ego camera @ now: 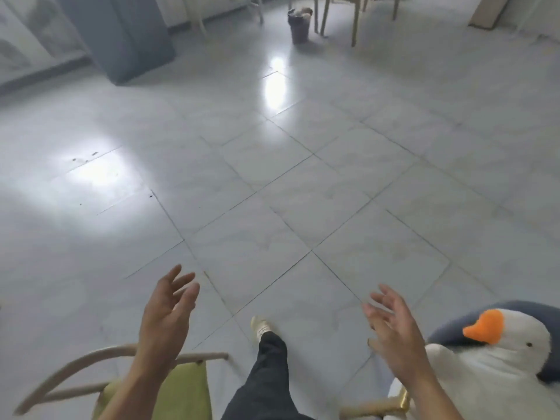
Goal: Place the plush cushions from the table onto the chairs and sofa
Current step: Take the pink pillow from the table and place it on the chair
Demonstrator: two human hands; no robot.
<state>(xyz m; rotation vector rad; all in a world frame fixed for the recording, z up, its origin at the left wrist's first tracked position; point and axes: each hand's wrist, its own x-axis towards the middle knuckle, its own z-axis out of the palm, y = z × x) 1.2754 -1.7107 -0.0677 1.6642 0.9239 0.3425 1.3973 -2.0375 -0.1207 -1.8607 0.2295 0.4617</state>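
A white goose plush cushion [497,368] with an orange beak and a dark blue back rests at the bottom right, on a seat whose wooden edge [375,407] shows below it. My right hand [394,325] hovers just left of the plush, fingers spread, holding nothing. My left hand [165,313] is raised with its fingers apart, empty, above a wooden chair [91,356] with a green seat pad [185,389] at the bottom left. No table with cushions is in view.
Pale tiled floor [303,183] stretches ahead. A grey waste bin [299,25] stands far ahead beside wooden chair legs [354,22]. A dark grey block [133,40] stands at the upper left. My leg and shoe [263,353] step forward between the two seats.
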